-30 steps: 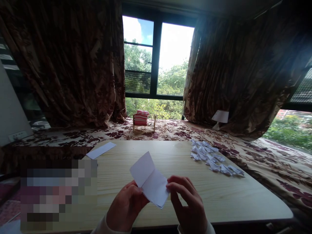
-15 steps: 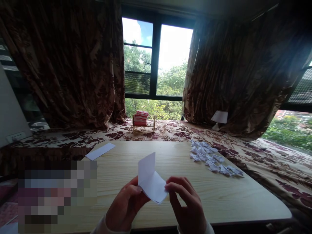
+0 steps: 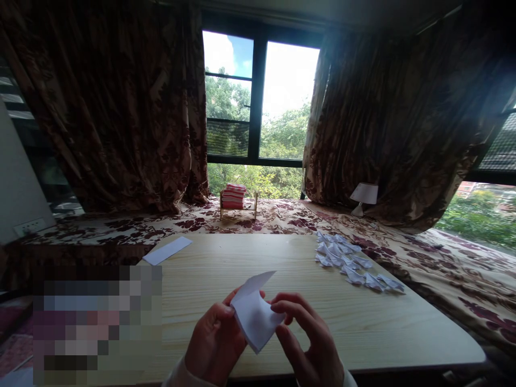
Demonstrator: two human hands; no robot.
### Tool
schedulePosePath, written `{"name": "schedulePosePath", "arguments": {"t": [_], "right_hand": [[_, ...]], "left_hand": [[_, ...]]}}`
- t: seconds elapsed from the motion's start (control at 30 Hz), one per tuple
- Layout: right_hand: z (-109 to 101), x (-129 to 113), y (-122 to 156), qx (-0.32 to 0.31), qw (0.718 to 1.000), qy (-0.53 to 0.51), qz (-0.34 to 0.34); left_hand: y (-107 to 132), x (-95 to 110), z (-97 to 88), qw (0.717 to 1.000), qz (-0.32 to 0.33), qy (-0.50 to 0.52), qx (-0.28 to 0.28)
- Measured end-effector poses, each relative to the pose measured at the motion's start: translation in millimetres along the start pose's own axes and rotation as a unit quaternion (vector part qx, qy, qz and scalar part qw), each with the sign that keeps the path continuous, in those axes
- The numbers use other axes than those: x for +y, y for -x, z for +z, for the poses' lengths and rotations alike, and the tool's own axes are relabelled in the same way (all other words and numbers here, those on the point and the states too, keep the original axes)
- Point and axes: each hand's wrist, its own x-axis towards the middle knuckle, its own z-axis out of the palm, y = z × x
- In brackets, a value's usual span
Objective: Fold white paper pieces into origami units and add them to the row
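Observation:
A small white sheet of paper (image 3: 255, 314), folded across its middle, is held above the near edge of the wooden table (image 3: 282, 269). My left hand (image 3: 215, 341) pinches its left side with thumb and fingers. My right hand (image 3: 312, 341) pinches its right edge with fingertips curled. The paper's upper flap leans over toward the lower half. Both wrists show pale sleeve cuffs at the bottom of the view.
A row of several small folded white paper pieces (image 3: 350, 262) lies on the table's right side. A white paper strip (image 3: 166, 250) rests at the far left corner. Behind stand a tiny wooden bed with striped cloth (image 3: 236, 200), a small lamp (image 3: 363, 195), curtains and window. A blurred patch covers the left.
The paper's upper flap has swung down from upright toward the lower half, closing the fold. Both hands stayed at the near table edge, shifting slightly.

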Motion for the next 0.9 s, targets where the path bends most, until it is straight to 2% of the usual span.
{"name": "schedulePosePath", "arguments": {"t": [0.33,0.53,0.77,0.9], "right_hand": [[1.0,-1.2,-5.2,-0.034,0.999,0.026,-0.010],[1.3,-3.0,-7.3,-0.045,0.998,0.014,-0.031],[7.3,0.8,-12.0,-0.047,0.992,0.117,0.017],[5.2,8.7,-17.2,-0.024,0.993,0.110,0.031]], "left_hand": [[-1.2,0.3,2.4,0.995,0.006,-0.030,0.095],[0.3,-2.9,1.0,0.977,0.042,-0.154,0.144],[1.9,0.0,1.0,0.961,0.069,-0.234,0.129],[0.5,5.3,-2.1,0.970,0.034,-0.203,0.128]]}}
